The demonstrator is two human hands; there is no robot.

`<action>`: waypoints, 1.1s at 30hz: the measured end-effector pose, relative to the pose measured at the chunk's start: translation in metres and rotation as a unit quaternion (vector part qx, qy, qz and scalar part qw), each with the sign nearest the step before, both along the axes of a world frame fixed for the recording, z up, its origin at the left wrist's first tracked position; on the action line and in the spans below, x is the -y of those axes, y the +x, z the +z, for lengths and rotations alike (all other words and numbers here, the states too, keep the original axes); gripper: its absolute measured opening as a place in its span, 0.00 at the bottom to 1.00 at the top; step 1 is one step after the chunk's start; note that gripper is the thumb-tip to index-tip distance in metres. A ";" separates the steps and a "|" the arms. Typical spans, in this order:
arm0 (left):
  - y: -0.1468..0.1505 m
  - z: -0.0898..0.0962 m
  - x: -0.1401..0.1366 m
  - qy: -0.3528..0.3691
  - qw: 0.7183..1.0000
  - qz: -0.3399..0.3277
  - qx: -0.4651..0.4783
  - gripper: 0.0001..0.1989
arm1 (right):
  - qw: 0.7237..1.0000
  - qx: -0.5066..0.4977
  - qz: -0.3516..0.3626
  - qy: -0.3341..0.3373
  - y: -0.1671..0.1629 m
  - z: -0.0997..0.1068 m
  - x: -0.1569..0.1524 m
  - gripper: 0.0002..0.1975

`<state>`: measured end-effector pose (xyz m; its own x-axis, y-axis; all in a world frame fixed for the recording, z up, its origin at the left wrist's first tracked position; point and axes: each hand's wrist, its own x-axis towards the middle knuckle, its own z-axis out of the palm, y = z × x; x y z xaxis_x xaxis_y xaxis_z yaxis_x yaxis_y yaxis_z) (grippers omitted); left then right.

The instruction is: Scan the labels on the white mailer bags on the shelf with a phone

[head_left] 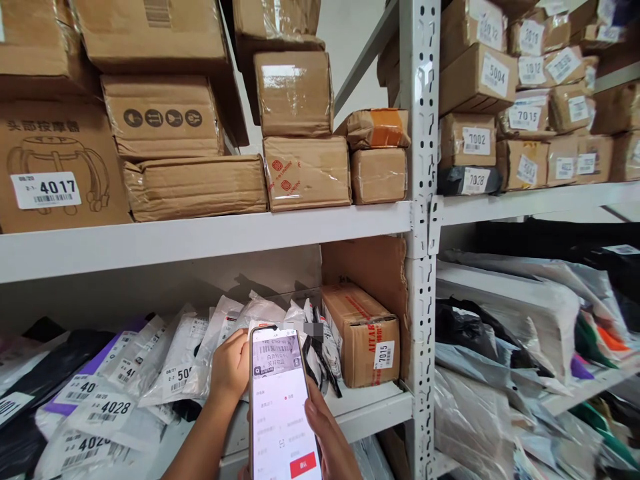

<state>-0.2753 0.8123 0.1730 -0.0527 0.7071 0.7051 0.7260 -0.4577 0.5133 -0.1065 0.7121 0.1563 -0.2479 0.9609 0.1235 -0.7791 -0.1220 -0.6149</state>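
Observation:
My right hand holds a smartphone upright at the bottom centre, its screen lit with a parcel photo and a red button. My left hand reaches behind the phone and grips a white plastic mailer bag among the bags on the lower shelf. A taped cardboard box labelled 7015 stands just right of the phone.
Numbered poly mailers lie piled on the lower left shelf. Cardboard boxes fill the upper shelf, one labelled 4017. A perforated steel upright divides the bays. More labelled boxes and bags fill the right bay.

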 end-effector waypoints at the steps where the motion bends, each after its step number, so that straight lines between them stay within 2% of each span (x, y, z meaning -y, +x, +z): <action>1: 0.000 0.001 0.000 0.006 1.000 -0.005 -0.004 0.14 | 1.000 0.003 0.002 0.009 0.000 0.000 0.000 0.32; 7: -0.001 -0.003 -0.002 0.006 1.000 0.016 0.003 0.14 | 1.000 0.014 -0.010 -0.015 0.001 0.001 -0.001 0.36; 12: -0.001 0.000 -0.001 -0.004 0.999 -0.014 0.031 0.14 | 1.000 -0.014 0.013 -0.004 0.000 0.003 0.000 0.34; 22: 0.000 0.005 0.002 -0.013 0.995 -0.035 0.091 0.13 | 0.998 0.046 -0.037 -0.029 0.002 0.003 0.001 0.35; 27: 0.000 0.005 0.001 0.011 0.994 -0.015 0.108 0.15 | 1.000 0.019 0.009 -0.017 0.002 0.002 0.004 0.43; 33: -0.006 -0.002 -0.001 0.007 0.994 -0.009 0.111 0.16 | 0.999 -0.009 0.041 -0.025 -0.001 0.001 0.009 0.45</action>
<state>-0.2810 0.8134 0.1709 -0.1954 0.7002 0.6867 0.5864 -0.4778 0.6541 -0.1076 0.7027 0.1569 -0.3241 0.9425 0.0812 -0.7764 -0.2160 -0.5921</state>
